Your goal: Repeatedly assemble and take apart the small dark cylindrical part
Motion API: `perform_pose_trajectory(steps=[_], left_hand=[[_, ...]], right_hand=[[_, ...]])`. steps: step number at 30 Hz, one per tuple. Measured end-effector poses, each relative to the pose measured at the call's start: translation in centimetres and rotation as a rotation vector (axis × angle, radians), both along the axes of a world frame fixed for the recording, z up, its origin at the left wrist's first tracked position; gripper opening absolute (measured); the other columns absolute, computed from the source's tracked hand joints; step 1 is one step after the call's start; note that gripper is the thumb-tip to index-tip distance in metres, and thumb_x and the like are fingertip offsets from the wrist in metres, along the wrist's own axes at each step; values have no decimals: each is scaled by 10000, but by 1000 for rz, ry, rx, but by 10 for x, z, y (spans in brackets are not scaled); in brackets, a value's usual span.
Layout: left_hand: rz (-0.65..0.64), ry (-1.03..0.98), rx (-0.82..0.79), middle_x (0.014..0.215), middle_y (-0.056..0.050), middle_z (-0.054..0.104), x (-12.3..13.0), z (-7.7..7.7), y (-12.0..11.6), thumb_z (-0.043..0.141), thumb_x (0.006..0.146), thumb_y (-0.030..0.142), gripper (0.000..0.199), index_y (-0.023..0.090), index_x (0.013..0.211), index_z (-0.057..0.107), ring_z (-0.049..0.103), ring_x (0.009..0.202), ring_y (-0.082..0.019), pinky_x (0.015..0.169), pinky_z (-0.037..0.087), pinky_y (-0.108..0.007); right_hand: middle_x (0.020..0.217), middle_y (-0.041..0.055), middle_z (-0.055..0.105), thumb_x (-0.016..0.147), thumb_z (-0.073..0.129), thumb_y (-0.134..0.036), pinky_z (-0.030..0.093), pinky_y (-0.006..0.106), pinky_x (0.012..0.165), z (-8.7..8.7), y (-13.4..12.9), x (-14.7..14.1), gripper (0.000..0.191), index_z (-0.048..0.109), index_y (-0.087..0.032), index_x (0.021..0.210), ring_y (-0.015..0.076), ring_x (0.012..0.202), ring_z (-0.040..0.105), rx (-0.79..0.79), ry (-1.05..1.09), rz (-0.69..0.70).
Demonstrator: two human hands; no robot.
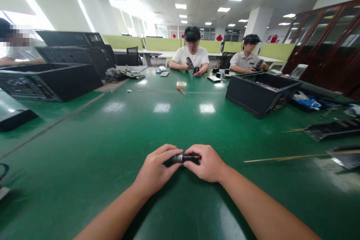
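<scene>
A small dark and grey cylindrical tool (179, 158) lies sideways between my hands, low over the green table (135, 127). My left hand (157, 167) is wrapped round its thicker grey left part, fingers above and thumb below. My right hand (204, 163) is closed at the thinner, ridged right part, with the fingertips at the shaft. Part of the tool is hidden behind the fingers of both hands.
An orange screwdriver (180, 90) lies farther back on the table. Black computer cases stand at the left (64, 82) and right (258, 95). Thin brass-coloured rods (284, 158) reach in from the right. Three people sit around the table, two of them holding dark tools.
</scene>
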State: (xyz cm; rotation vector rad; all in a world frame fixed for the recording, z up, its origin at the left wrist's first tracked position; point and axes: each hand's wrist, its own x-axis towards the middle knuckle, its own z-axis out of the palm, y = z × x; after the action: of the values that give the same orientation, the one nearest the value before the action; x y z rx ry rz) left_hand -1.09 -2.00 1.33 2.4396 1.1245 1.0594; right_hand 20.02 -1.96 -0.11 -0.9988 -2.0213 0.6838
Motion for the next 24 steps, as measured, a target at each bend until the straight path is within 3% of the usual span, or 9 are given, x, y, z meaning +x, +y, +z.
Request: perform_pose_trajectory(steps=[10, 24], left_hand=[[7, -26, -29, 1026, -36, 688, 2, -2, 1, 671, 836, 216, 220, 244, 1048, 719, 658, 923, -164, 836, 542, -260], [3, -21, -5, 1023, -12, 683, 0, -5, 1, 695, 823, 194, 242, 267, 1053, 717, 656, 916, -140, 839, 532, -230]], right_hand=[[860, 36, 717, 813, 710, -303, 425, 285, 676, 1, 0, 1, 150, 715, -216, 934, 176, 733, 621, 10, -28, -23], [815, 13, 707, 829, 687, -236, 419, 265, 689, 1, -2, 2, 65, 701, -200, 881, 157, 736, 625, 65, -57, -47]])
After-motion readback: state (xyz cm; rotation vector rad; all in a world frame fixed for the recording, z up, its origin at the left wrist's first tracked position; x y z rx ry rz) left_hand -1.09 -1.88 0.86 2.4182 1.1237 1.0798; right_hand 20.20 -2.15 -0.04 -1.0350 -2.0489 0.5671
